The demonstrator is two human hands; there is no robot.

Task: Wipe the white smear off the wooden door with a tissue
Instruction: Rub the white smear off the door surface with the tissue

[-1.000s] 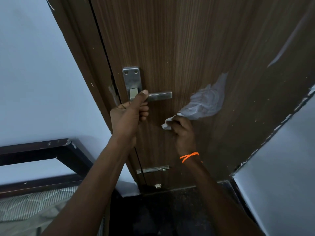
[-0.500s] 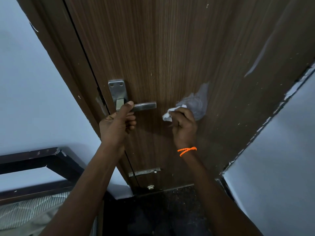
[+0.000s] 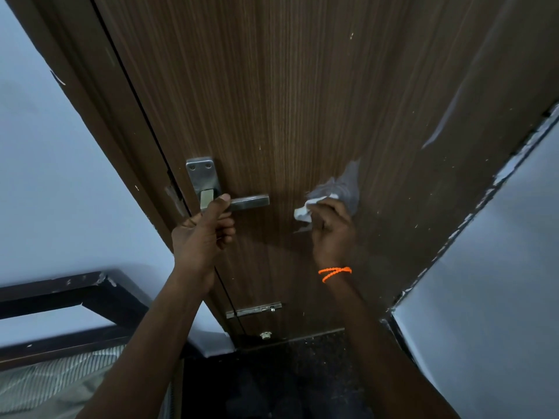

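Note:
The dark wooden door (image 3: 287, 101) fills the middle of the view. My right hand (image 3: 332, 234), with an orange thread at the wrist, presses a crumpled white tissue (image 3: 335, 193) flat against the door to the right of the handle. A long pale smear (image 3: 447, 116) runs diagonally up the door's right side, above and right of the tissue. My left hand (image 3: 205, 237) grips the metal lever handle (image 3: 248, 202), thumb lying on top of it.
The handle's steel plate (image 3: 202, 179) sits near the door's left edge. A small metal bolt (image 3: 254, 309) and a doorstop (image 3: 265, 335) are low on the door. Pale walls flank both sides; a black frame (image 3: 75, 297) stands at lower left.
The tissue has been bunched smaller and my right hand has moved up the door with it. The view has tilted upward. My left hand stays on the handle.

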